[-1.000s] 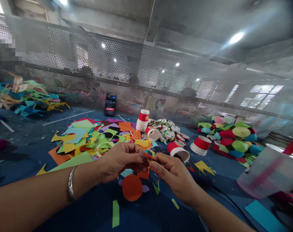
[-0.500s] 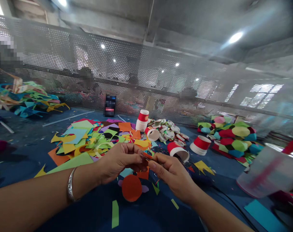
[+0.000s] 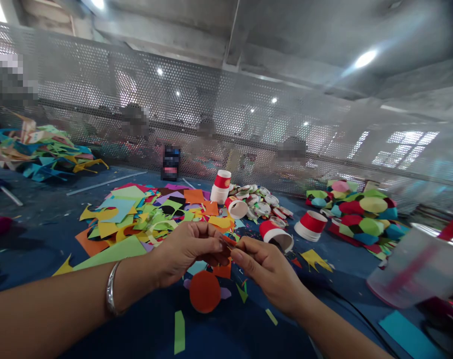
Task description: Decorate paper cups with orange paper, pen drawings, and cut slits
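Note:
My left hand (image 3: 189, 249) and my right hand (image 3: 268, 269) meet above the blue table (image 3: 226, 329), fingers pinched together on a small red-orange paper piece (image 3: 228, 241). Most of that piece is hidden by my fingers. A silver bangle (image 3: 112, 294) sits on my left wrist. Right below my hands lies a red paper circle (image 3: 204, 291) on the table. An orange scrap (image 3: 222, 270) shows just under my fingertips.
A heap of coloured paper scraps (image 3: 136, 214) lies behind my left hand. Red-and-white paper cups (image 3: 311, 224) and round lids (image 3: 260, 202) sit behind my right hand. Coloured paper balls (image 3: 361, 214) pile at the right, a clear plastic cup (image 3: 417, 269) nearer. A perforated metal screen (image 3: 211, 119) bounds the table.

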A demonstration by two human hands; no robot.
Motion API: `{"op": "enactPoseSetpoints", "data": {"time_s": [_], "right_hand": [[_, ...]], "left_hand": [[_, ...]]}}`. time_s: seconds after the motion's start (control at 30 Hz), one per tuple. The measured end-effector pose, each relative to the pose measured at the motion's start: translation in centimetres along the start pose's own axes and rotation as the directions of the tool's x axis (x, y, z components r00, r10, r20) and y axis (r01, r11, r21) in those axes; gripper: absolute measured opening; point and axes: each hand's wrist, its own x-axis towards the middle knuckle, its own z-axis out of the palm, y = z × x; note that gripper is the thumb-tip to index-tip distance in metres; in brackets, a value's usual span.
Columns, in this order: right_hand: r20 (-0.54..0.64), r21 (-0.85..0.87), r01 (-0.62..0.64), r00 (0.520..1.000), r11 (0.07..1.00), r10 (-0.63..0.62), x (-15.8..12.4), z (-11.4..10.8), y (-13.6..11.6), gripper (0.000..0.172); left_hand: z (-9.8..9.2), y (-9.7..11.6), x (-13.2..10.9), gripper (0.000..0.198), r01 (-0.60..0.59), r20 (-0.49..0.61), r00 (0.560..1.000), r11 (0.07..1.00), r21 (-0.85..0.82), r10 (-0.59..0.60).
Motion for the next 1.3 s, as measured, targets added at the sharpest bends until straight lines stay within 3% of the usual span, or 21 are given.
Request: {"op": "enactPoseSetpoints", "data": {"time_s": [0.3, 0.47, 0.7, 0.93, 1.3], "right_hand": [[-0.007, -0.006, -0.014, 1.000, 1.000, 0.014, 0.0, 0.0, 0.0, 0.037], [0.039, 0.131, -0.090, 0.996, 0.987, 0.086, 0.2, 0.2, 0.8, 0.037], [-0.019, 0.225, -0.143, 0.988, 0.964, 0.151, 0.2, -0.1, 1.5, 0.041], [-0.031, 0.195, -0.152, 0.986, 0.969, 0.161, 0.5, -0.4, 1.7, 0.040], [0.009, 0.147, -0.137, 0.990, 0.980, 0.138, 0.3, 0.0, 1.4, 0.037]], "left_hand": [[-0.2, -0.1, -0.1, 0.017, 0.031, 0.042, 0.999, 0.999, -0.035, -0.030], [-0.2, 0.1, 0.2, 0.015, 0.012, 0.012, 1.000, 1.000, -0.009, -0.012], [-0.5, 0.4, 0.3, 0.020, -0.035, -0.067, 0.997, 0.999, -0.011, 0.034], [-0.7, 0.6, 0.4, 0.019, -0.064, -0.138, 0.988, 0.998, 0.006, 0.064], [-0.3, 0.3, 0.3, 0.020, -0.087, -0.088, 0.991, 0.985, 0.148, 0.101]]}}
